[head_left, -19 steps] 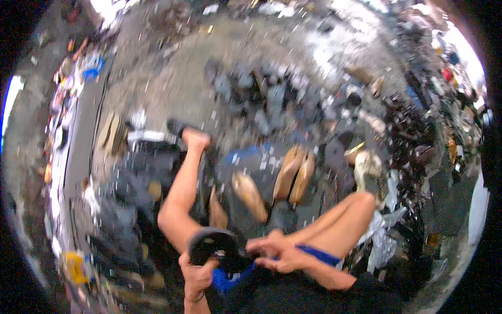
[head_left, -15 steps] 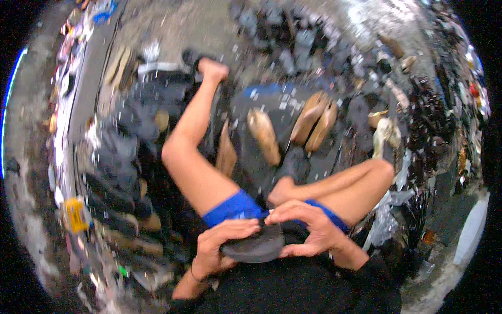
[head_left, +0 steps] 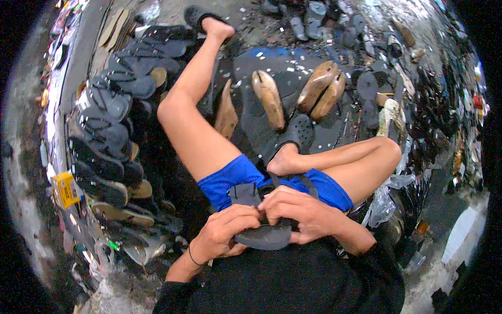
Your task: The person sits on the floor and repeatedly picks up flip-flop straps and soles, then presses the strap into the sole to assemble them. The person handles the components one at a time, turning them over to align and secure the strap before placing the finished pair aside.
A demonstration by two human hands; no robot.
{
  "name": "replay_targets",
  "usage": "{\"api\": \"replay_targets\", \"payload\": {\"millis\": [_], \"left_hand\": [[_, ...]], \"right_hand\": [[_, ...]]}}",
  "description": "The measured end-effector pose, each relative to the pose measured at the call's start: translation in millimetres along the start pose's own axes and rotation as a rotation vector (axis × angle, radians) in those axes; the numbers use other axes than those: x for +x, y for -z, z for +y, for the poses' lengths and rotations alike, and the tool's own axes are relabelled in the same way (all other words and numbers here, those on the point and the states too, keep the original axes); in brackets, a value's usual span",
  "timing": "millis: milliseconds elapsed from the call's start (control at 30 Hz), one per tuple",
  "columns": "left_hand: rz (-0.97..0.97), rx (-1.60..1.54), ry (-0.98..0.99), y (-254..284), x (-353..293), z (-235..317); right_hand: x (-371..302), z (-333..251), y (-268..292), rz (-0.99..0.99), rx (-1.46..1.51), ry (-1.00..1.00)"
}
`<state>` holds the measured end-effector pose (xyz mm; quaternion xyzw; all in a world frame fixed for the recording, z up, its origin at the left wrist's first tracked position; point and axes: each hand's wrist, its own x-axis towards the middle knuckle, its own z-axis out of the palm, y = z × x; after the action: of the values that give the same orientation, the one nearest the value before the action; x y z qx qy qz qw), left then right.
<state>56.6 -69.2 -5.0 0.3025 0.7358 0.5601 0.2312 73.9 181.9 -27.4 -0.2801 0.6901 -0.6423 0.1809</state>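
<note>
A black sandal [head_left: 266, 236] is in both hands above my lap, its rounded sole end toward my body. My left hand [head_left: 224, 229] is closed around its left side, thumb underneath. My right hand [head_left: 300, 212] grips the other side, its fingertips pinching at the upper near my left fingers; the exact spot they pinch is hidden. A flat dark strap piece [head_left: 244, 194] stands up beyond the left fingers, and a thinner strap [head_left: 309, 186] sticks out beyond the right hand.
Wooden shoe lasts [head_left: 267, 97] lie ahead on a dark board [head_left: 246, 68], a joined pair [head_left: 320, 89] among them. Many dark sandals [head_left: 110, 131] are piled at left beside a yellow box [head_left: 66, 189]. Clear plastic [head_left: 383, 209] and scraps lie at right. Black clogs [head_left: 300, 131] are on my feet.
The view has tilted, so legs and lasts sit higher in the picture. My right hand has come closer to the left, its fingers now bent over the sandal.
</note>
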Motion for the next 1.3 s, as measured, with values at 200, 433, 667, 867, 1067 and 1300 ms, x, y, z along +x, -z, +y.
{"api": "replay_targets", "payload": {"millis": [200,433,667,867,1067,1300], "left_hand": [[0.943,-0.075,0.337,9,16,-21],[0.308,-1.301,0.587,-14,35,-75],[0.546,-1.29,0.412,-40,42,-117],[0.681,-1.126,0.475,-7,51,-135],[0.777,-1.147,0.457,-30,36,-126],[0.849,-1.32,0.383,-58,9,-141]], "right_hand": [[52,113,60,0.762,-0.174,-0.193],[45,308,115,1.197,-0.757,-0.988],[-14,140,86,0.922,0.973,-0.309],[-41,7,-2,0.475,1.268,-0.624],[-2,-21,-35,0.261,-0.292,-0.592],[13,-11,-42,0.168,-0.446,-0.443]]}}
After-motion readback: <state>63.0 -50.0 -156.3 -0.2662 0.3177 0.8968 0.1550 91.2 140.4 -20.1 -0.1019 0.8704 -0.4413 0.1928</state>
